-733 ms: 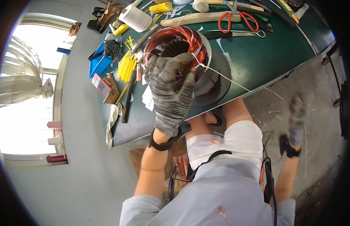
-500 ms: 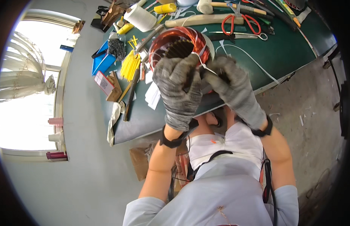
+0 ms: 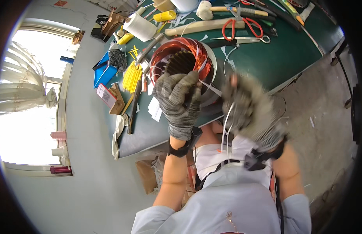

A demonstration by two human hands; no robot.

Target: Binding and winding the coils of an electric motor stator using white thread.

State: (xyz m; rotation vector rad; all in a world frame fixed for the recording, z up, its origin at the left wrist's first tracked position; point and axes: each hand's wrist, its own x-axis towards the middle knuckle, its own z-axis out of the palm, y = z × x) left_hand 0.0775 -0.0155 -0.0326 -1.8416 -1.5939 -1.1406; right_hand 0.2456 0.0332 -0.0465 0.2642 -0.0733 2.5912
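Note:
A motor stator [image 3: 214, 64] with a ring of copper winding [image 3: 200, 48] stands on the table, its dark slotted bore facing up. Grey knit gloves cover both hands. My left hand [image 3: 177, 103] is closed over the near rim of the winding, fingers bent against it. From beside those fingertips a white lacing cord [image 3: 211, 89] runs taut to my right hand [image 3: 251, 111], which is closed on it off the stator's right side. Loose cord dangles below that hand in a loop. Motion smears the right fingers; the left palm hides part of the winding.
On the green table [image 3: 278, 62] lie red-handled scissors [image 3: 227, 31], a wooden stick [image 3: 204, 28] and a mallet [image 3: 204, 11]. A white thread spool [image 3: 140, 26], yellow strips [image 3: 132, 77] and a blue tray [image 3: 107, 72] are at left. A window [image 3: 31, 128] is further left.
My right hand has pulled away from the left, to the right and nearer me, drawing the cord out straight. The left hand remains at the winding's near rim. The view has shifted slightly.

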